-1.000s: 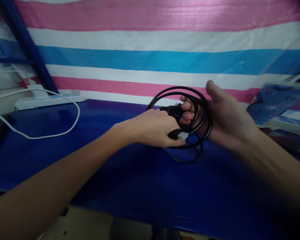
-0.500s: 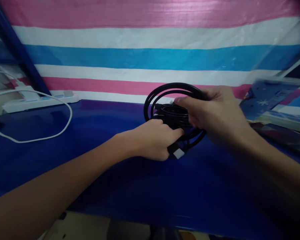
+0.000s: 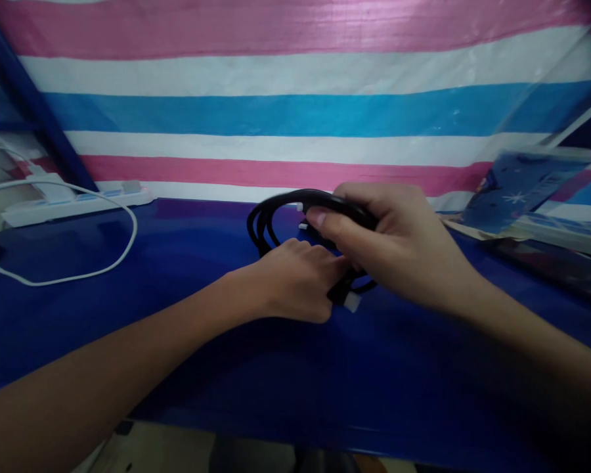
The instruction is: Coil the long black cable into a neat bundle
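A coiled black cable (image 3: 270,213) is held just above the blue table (image 3: 285,368) near its middle. My left hand (image 3: 290,286) is closed on the lower part of the coil, where a black plug with a white tip (image 3: 350,301) sticks out. My right hand (image 3: 394,240) is wrapped over the top of the coil from the right, with thumb and fingers closed round the loops. Much of the coil is hidden behind both hands.
A white power strip (image 3: 73,200) lies at the back left with a white cord (image 3: 79,269) looping over the table. Blue printed packets (image 3: 532,190) are stacked at the right. A striped pink, white and blue sheet (image 3: 295,98) hangs behind.
My right hand has turned from open behind the coil to closed over its top. The coil has shifted left and tilted flatter. My left hand has kept its grip.
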`<state>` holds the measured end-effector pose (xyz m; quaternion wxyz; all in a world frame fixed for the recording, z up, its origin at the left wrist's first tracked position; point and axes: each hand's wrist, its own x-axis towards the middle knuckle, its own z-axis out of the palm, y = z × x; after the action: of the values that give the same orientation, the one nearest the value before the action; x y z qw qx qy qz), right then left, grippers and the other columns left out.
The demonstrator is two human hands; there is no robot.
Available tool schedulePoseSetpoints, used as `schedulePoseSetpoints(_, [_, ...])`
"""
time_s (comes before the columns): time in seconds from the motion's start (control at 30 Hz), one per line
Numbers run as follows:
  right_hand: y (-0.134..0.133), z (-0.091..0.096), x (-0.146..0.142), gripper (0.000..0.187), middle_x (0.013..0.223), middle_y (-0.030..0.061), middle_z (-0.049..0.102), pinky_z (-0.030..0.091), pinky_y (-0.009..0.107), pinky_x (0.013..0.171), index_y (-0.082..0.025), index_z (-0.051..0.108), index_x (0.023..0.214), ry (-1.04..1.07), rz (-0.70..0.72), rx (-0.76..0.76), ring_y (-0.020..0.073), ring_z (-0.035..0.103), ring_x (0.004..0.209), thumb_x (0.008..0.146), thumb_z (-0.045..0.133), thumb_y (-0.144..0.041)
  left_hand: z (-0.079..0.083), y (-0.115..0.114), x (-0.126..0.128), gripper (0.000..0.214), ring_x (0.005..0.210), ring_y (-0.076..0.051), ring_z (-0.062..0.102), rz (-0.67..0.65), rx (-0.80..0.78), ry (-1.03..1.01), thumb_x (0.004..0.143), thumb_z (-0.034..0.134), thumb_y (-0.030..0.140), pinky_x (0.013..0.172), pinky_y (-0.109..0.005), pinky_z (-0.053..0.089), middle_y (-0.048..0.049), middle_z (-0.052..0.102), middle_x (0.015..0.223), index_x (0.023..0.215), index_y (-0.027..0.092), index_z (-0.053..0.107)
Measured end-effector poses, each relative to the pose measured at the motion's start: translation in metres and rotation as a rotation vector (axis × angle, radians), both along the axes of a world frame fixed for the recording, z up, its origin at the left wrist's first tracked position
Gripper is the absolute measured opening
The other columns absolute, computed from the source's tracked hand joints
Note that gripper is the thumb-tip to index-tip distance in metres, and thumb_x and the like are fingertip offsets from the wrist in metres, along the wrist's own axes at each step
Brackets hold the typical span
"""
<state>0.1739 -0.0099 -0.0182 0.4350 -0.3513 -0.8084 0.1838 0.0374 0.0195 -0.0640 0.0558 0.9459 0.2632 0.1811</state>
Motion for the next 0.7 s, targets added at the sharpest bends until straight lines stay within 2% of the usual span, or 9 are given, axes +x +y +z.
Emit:
schedulePoseSetpoints(0.13, [0.012,0.001,0.012,0.032,0.046,-0.0049,0.036,0.025,0.024,0.04,-0.02,0.045,0.064,0.151,0.148,-0.331,0.0067,0.032,0.038,0.09,0.054,-0.035,0.014,-0.006,0.003,0.007,0.055,-0.017,0.053,0.016,0.083,0.13,0.075,0.05,0.021,0.052,-0.029,0.033,-0.004,0.062,0.068,0.072,0.019,0.057])
schedulePoseSetpoints(0.2, [0.018,0.0,0.016,0.028,0.046,-0.006,0.034,0.027,0.024,0.041,-0.02,0.046,0.068,0.196,0.149,-0.365,0.0063,0.03,0.037,0.09,0.054,-0.035,0.021,-0.009,0.003,0.014,0.051,-0.015,0.049,0.015,0.059,0.13,0.076,0.051,0.024,0.05,-0.028,0.028,-0.0027,0.058,0.06,0.064,0.019,0.051])
schedulePoseSetpoints(0.27, [0.02,-0.002,0.016,0.025,0.049,-0.0052,0.037,0.025,0.024,0.043,-0.019,0.048,0.069,0.167,0.075,-0.254,0.0062,0.032,0.04,0.089,0.054,-0.031,0.024,-0.011,0.004,0.011,0.05,-0.014,0.048,0.024,-0.008,0.132,0.075,0.051,0.024,0.048,-0.027,0.028,-0.0017,0.057,0.059,0.065,0.018,0.052])
schedulePoseSetpoints(0.37, [0.019,-0.004,0.013,0.02,0.055,-0.0033,0.043,0.023,0.024,0.047,-0.017,0.05,0.067,0.006,-0.013,0.046,0.0066,0.036,0.049,0.086,0.056,-0.022,0.021,-0.011,0.004,0.007,0.05,-0.013,0.051,0.03,-0.097,0.163,0.072,0.054,0.023,0.047,-0.026,0.031,-0.0011,0.061,0.064,0.076,0.018,0.056])
schedulePoseSetpoints(0.43, [0.017,-0.005,0.011,0.018,0.057,-0.0034,0.044,0.023,0.024,0.049,-0.016,0.051,0.067,-0.071,-0.023,0.18,0.0067,0.036,0.053,0.084,0.056,-0.017,0.016,-0.009,0.005,0.015,0.056,-0.016,0.057,0.028,-0.054,0.172,0.07,0.053,0.019,0.048,-0.026,0.035,-0.0023,0.065,0.071,0.084,0.017,0.058])
schedulePoseSetpoints(0.47, [0.016,-0.005,0.01,0.018,0.057,-0.0036,0.044,0.023,0.024,0.05,-0.016,0.051,0.067,-0.076,-0.026,0.199,0.0068,0.037,0.053,0.084,0.056,-0.016,0.014,-0.008,0.006,0.02,0.06,-0.017,0.059,0.033,-0.002,0.178,0.07,0.051,0.015,0.05,-0.027,0.037,-0.0032,0.066,0.074,0.088,0.017,0.058])
schedulePoseSetpoints(0.57, [0.014,-0.002,0.011,0.015,0.057,-0.0036,0.044,0.025,0.023,0.049,-0.016,0.053,0.07,0.049,-0.016,0.07,0.007,0.039,0.053,0.085,0.055,-0.018,0.011,-0.006,0.007,0.036,0.066,-0.02,0.063,0.058,0.155,0.222,0.068,0.046,0.005,0.055,-0.029,0.041,-0.0047,0.068,0.08,0.1,0.017,0.057])
schedulePoseSetpoints(0.63, [0.013,0.002,0.013,0.013,0.055,-0.0045,0.042,0.027,0.022,0.048,-0.017,0.054,0.074,0.212,0.052,-0.091,0.0069,0.039,0.049,0.086,0.056,-0.022,0.013,-0.007,0.006,0.03,0.066,-0.02,0.063,0.085,0.221,0.226,0.07,0.047,0.006,0.055,-0.028,0.042,-0.0053,0.067,0.078,0.096,0.015,0.057])
schedulePoseSetpoints(0.7, [0.012,0.006,0.014,0.01,0.055,-0.0048,0.043,0.033,0.022,0.048,-0.017,0.055,0.08,0.399,0.134,-0.231,0.0076,0.042,0.049,0.086,0.056,-0.025,0.018,-0.009,0.004,0.013,0.067,-0.019,0.062,0.109,0.288,0.11,0.076,0.049,0.012,0.055,-0.028,0.043,-0.006,0.064,0.077,0.086,0.015,0.057])
